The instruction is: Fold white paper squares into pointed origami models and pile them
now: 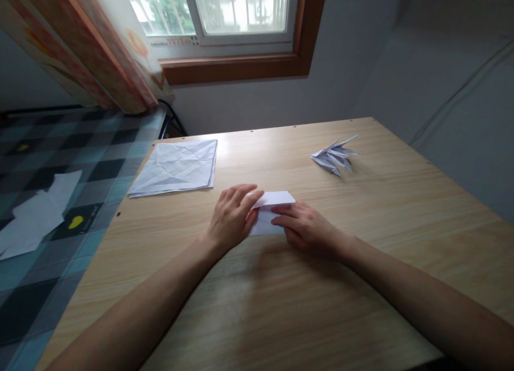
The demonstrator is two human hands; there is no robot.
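A small sheet of white paper (270,224) lies in the middle of the wooden table, its far part folded over into a raised flap. My left hand (232,214) grips the paper's left edge, thumb and fingers closed round it. From the right, my right hand (307,225) holds the other edge, its fingers reaching onto the sheet and partly under the flap. Parts of both edges are hidden by the fingers.
Creased white sheets (176,165) are stacked at the table's back left. Folded pointed paper pieces (334,156) lie at the back right. Loose white paper (40,216) rests on a checked cloth (28,296) left of the table (225,317). A window stands behind.
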